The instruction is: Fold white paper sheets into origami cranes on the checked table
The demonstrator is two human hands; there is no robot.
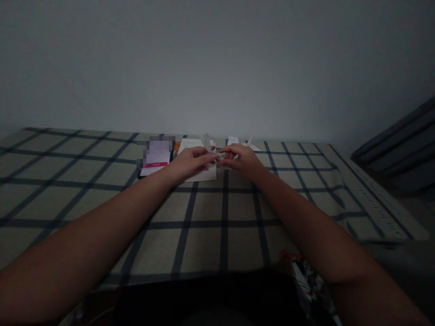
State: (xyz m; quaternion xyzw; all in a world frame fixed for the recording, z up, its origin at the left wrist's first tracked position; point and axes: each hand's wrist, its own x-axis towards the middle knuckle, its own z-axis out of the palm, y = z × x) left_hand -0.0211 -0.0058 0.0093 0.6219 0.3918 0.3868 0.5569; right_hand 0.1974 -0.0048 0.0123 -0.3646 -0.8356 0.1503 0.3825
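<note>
My left hand (190, 160) pinches a small folded white paper (206, 142), one pointed flap of which stands up above the fingers. Opposite it, my right hand (242, 157) has its thumb and fingertips closed on the right side of the same paper. Fingers hide most of its shape. Beneath the left hand lies a white sheet or booklet (204, 175). Just left of that is a phone (158, 156) with a lit screen, partly pixelated. Behind my right hand are more white paper pieces (233, 140), one with a raised point (250, 142).
A checked cloth (207, 208) covers the table, with lettering along its right edge. Something orange (176, 146) shows beside the phone. A plain wall (217, 68) rises behind. Dark folded fabric (404, 145) hangs at right; a patterned item (312, 280) is near my right forearm.
</note>
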